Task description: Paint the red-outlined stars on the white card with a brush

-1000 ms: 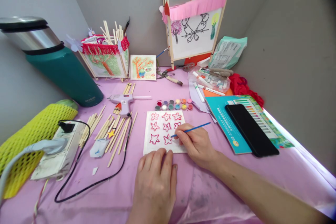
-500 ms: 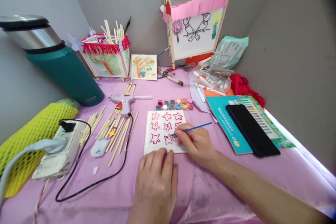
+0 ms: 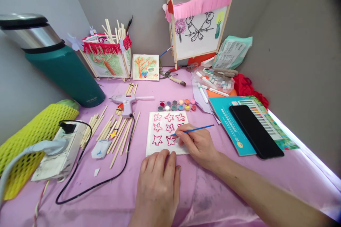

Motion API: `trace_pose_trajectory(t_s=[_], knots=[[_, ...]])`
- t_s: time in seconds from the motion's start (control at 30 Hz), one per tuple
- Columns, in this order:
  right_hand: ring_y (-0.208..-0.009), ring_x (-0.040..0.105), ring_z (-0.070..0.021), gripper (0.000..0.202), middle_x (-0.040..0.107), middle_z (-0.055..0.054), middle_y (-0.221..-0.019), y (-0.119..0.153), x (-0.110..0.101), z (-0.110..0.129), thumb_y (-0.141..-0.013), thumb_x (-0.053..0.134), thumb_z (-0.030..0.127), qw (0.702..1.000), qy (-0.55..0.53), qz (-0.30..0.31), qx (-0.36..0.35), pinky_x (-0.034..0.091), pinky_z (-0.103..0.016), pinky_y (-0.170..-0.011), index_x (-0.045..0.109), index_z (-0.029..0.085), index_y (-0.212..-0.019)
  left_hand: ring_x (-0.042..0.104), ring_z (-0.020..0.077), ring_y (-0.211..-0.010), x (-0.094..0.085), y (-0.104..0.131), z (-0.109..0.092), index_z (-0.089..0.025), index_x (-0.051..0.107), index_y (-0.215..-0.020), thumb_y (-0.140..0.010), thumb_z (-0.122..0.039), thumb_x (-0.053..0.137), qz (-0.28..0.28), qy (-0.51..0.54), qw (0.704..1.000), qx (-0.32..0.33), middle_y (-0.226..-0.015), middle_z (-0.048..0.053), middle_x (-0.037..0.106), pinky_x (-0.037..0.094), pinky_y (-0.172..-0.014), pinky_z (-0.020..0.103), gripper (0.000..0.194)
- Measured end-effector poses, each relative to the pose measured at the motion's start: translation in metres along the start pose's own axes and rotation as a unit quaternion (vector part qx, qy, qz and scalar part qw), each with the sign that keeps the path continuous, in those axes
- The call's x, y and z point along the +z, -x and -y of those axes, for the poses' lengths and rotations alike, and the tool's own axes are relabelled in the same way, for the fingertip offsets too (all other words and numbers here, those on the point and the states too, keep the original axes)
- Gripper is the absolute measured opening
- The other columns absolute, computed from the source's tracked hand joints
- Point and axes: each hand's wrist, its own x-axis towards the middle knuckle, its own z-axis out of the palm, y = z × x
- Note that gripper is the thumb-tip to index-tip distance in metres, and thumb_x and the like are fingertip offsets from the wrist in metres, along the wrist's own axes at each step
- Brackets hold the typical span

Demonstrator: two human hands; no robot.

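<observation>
A white square sheet (image 3: 151, 149) lies in front of me, bearing rows of red outlined stars. My right hand (image 3: 198, 145) pinches a thin blue paintbrush (image 3: 199, 128), its tip at the upper part of a star in the bottom row. That hand covers the sheet's right side and part of the stars there. My left hand (image 3: 160, 181) rests flat, fingers stretched out, with its fingertips on the sheet's lower edge. Just beyond the sheet sit small paint pots (image 3: 174, 107) in two rows, in several colours.
To the left are a glue gun (image 3: 128, 103) with a black cord, wooden sticks (image 3: 121, 134), a power strip (image 3: 60, 156) and a teal bottle (image 3: 66, 71). On the right, a black phone (image 3: 255, 131) lies on a blue booklet (image 3: 226, 124). Pliers (image 3: 173, 78) and a framed bird drawing (image 3: 199, 32) are behind.
The brush tip has shifted slightly up and left over the bottom-row star, moved by my right hand. My left hand has stayed in place.
</observation>
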Motion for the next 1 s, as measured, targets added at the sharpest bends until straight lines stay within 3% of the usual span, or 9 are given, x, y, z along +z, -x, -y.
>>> trace_pose_trajectory(t_s=[0.7, 1.0], knots=[[-0.064, 0.062, -0.0113, 0.034, 0.066, -0.003, -0.073, 0.0030, -0.0015, -0.0006, -0.095, 0.042, 0.023, 1.000, -0.006, 0.009, -0.003, 0.045, -0.022, -0.062, 0.058, 0.018, -0.066, 0.053, 0.0225, -0.091, -0.0010, -0.0011, 0.0002, -0.013, 0.058, -0.112, -0.083, -0.016, 0.055, 0.001, -0.002, 1.000, 0.000, -0.104, 0.010, 0.060, 0.043, -0.078, 0.041, 0.029], [-0.059, 0.062, -0.0110, 0.030, 0.067, -0.003, -0.070, 0.0029, -0.0029, 0.0008, -0.095, 0.042, 0.024, 1.000, -0.002, 0.011, -0.005, 0.046, -0.022, -0.057, 0.061, 0.018, -0.073, 0.053, 0.0224, -0.091, -0.0016, -0.0012, -0.0006, -0.014, 0.058, -0.112, -0.084, -0.016, 0.055, 0.005, -0.003, 1.000, -0.002, -0.104, 0.010, 0.060, 0.043, -0.078, 0.041, 0.028]])
